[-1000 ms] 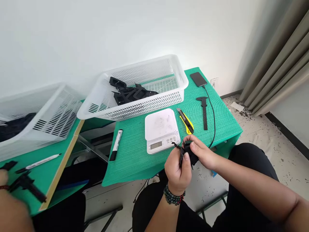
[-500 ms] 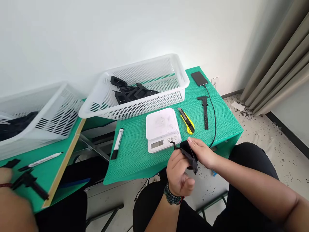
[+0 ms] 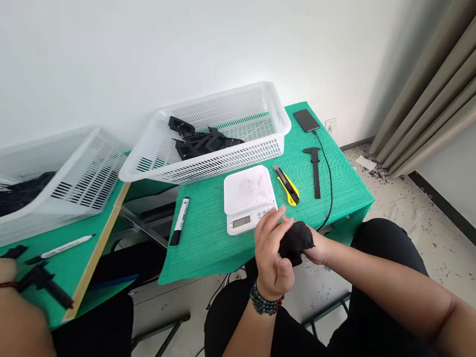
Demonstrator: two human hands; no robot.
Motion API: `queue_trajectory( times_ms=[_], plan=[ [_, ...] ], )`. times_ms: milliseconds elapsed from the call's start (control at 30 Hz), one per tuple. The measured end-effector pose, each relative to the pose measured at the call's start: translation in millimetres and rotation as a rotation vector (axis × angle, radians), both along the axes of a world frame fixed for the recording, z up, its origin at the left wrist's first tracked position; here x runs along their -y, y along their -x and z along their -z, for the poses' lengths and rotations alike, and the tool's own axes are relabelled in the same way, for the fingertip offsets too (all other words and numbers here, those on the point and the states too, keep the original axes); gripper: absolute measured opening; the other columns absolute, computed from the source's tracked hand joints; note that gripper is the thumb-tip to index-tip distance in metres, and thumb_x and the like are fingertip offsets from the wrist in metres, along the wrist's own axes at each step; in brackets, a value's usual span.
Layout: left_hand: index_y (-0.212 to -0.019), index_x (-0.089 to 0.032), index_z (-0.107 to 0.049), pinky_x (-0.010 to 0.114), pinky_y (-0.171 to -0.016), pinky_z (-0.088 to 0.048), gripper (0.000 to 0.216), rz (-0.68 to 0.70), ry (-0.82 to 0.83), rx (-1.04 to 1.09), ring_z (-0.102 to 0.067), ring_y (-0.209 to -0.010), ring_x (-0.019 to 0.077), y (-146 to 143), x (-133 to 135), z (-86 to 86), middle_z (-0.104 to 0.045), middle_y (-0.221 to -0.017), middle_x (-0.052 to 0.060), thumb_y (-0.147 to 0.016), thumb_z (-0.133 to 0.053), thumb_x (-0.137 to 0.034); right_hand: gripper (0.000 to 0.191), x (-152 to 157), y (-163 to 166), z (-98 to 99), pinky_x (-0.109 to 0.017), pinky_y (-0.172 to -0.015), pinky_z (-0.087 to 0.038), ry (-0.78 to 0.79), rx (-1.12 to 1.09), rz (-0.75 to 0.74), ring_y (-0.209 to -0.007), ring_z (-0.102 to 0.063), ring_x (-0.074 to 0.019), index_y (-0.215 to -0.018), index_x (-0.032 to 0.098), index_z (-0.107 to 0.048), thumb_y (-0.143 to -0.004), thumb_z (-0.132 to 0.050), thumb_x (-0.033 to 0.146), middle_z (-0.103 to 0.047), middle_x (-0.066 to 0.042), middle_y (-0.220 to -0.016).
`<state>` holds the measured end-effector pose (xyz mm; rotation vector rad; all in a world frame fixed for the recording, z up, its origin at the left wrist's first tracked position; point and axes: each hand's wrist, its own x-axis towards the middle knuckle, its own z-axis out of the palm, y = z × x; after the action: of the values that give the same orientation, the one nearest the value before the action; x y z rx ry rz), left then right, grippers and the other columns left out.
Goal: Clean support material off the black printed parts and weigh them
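In front of me, past the table's near edge, a crumpled-looking black piece (image 3: 296,241) is held by my right hand (image 3: 317,248). Most of that hand's fingers are hidden behind the piece. My left hand (image 3: 270,255), with beaded bracelets at the wrist, is open beside the piece, its fingers stretched upward; whether they touch it I cannot tell. Just beyond my hands stands a white digital scale (image 3: 248,191) with a bare, smudged plate. A yellow utility knife (image 3: 288,187) lies to the right of the scale.
A white basket (image 3: 223,166) with several black parts (image 3: 203,141) stands at the back. On the green table are a marker (image 3: 180,220), a black caliper (image 3: 316,171) and a phone (image 3: 306,120) with a cable. At left, another person's arm (image 3: 18,317) is near a second caliper (image 3: 48,282).
The black piece has turned over, showing a broader, rounded side. My left fingers have let go of it and straightened upward. My right hand is now more hidden behind the piece.
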<state>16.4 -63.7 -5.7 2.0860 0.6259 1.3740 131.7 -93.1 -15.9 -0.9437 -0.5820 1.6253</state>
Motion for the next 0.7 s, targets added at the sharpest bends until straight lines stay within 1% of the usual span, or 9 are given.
queue_trajectory(
  times_ms=[67, 100, 167, 233, 367, 500, 600, 700],
  plan=[
    [-0.145, -0.023, -0.057, 0.059, -0.121, -0.027, 0.067, 0.011, -0.002, -0.140, -0.037, -0.150, 0.0363, -2, 0, -3.1, -0.048, -0.157, 0.014, -0.100, -0.031, -0.065, 0.044, -1, -2, -4.8, -0.029, -0.063, -0.040, -0.154, 0.054, -0.006, -0.066, -0.046, -0.0145, -0.071, 0.021, -0.058, -0.070, -0.079, 0.059, -0.054, 0.003, -0.065],
    [-0.151, -0.023, -0.050, 0.059, -0.123, -0.024, 0.067, 0.019, -0.001, -0.196, -0.029, -0.154, 0.0363, -3, 1, -4.1, -0.039, -0.163, 0.014, -0.100, -0.030, -0.063, 0.042, -1, -3, -5.8, -0.031, -0.067, -0.043, -0.220, 0.085, -0.012, -0.069, -0.048, -0.0154, -0.070, 0.021, -0.058, -0.069, -0.082, 0.055, -0.056, 0.003, -0.067],
    [-0.157, -0.024, -0.040, 0.060, -0.124, -0.020, 0.067, 0.034, -0.009, -0.257, -0.021, -0.157, 0.0365, -4, 1, -5.1, -0.029, -0.168, 0.014, -0.102, -0.030, -0.061, 0.038, -2, -4, -4.1, -0.032, -0.072, -0.045, -0.320, 0.152, -0.022, -0.072, -0.050, -0.0165, -0.071, 0.021, -0.058, -0.067, -0.084, 0.047, -0.058, 0.003, -0.069],
    [-0.159, -0.025, -0.036, 0.060, -0.124, -0.019, 0.066, 0.030, -0.020, -0.261, -0.019, -0.157, 0.0366, -4, 1, -5.0, -0.025, -0.169, 0.013, -0.102, -0.032, -0.059, 0.033, -3, -5, 1.0, -0.033, -0.072, -0.045, -0.360, 0.212, -0.034, -0.072, -0.051, -0.0170, -0.072, 0.021, -0.058, -0.069, -0.083, 0.042, -0.058, 0.003, -0.069],
    [-0.159, -0.027, -0.035, 0.058, -0.124, -0.018, 0.064, -0.020, -0.012, -0.222, -0.018, -0.157, 0.0362, -2, -1, -4.4, -0.022, -0.171, 0.012, -0.103, -0.033, -0.057, 0.024, -1, -2, 11.0, -0.034, -0.074, -0.047, -0.369, 0.304, -0.060, -0.075, -0.053, -0.0182, -0.070, 0.022, -0.056, -0.074, -0.076, 0.035, -0.059, 0.001, -0.071],
    [-0.161, -0.028, -0.030, 0.058, -0.126, -0.012, 0.065, -0.046, 0.006, -0.206, -0.013, -0.158, 0.0358, 0, -3, -3.9, -0.017, -0.172, 0.009, -0.103, -0.029, -0.058, 0.017, 2, 3, 14.1, -0.034, -0.075, -0.046, -0.326, 0.295, -0.027, -0.075, -0.052, -0.0170, -0.073, 0.021, -0.056, -0.080, -0.067, 0.032, -0.060, 0.001, -0.074],
    [-0.163, -0.027, -0.024, 0.059, -0.127, -0.009, 0.068, -0.032, 0.006, -0.217, -0.009, -0.159, 0.0362, -1, -4, -2.9, -0.012, -0.173, 0.009, -0.103, -0.027, -0.059, 0.021, 2, 4, 14.4, -0.032, -0.073, -0.046, -0.318, 0.281, -0.004, -0.072, -0.051, -0.0162, -0.072, 0.022, -0.054, -0.080, -0.067, 0.036, -0.059, 0.001, -0.072],
    [-0.164, -0.026, -0.017, 0.058, -0.127, -0.013, 0.070, 0.000, 0.001, -0.218, -0.008, -0.159, 0.0359, -4, -2, -1.1, -0.010, -0.173, 0.010, -0.103, -0.024, -0.060, 0.034, 1, 3, 13.5, -0.031, -0.069, -0.046, -0.339, 0.303, 0.033, -0.069, -0.049, -0.0156, -0.067, 0.022, -0.050, -0.080, -0.069, 0.047, -0.055, 0.002, -0.067]
  ],
)
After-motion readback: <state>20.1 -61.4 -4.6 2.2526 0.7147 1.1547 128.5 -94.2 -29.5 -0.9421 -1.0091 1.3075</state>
